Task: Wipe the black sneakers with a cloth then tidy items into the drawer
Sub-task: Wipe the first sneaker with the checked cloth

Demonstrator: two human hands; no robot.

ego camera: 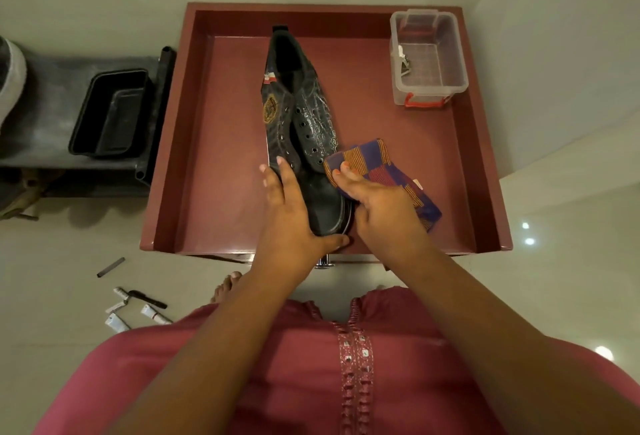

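Here the black sneaker [304, 130] lies on the floor of the open drawer [214, 130], toe toward the person. The left hand [294, 206] steadies it, fingers laid along the toe's outer side and thumb hooked under the front. The right hand [377, 206] presses a checked cloth [381, 168] against the toe's other side, fingers bent over the fabric.

The likeliest trouble, I judge, is the sneaker sliding on the smooth drawer floor if the wiping push outweighs the steadying hold; it could skid toward the back wall. The cloth hangs loose past the hand, so a trailing corner may bunch and wipe nothing. Only one sneaker shows here.

A clear plastic box [429, 57] sits in the drawer's far right corner, well apart from the sneaker. Outside, small tubes [138, 310] and a dark stick [110, 267] lie on the floor near the person's foot, where a step could crush them. A black tray [110, 112] rests on a grey shelf [45, 102] to the left.
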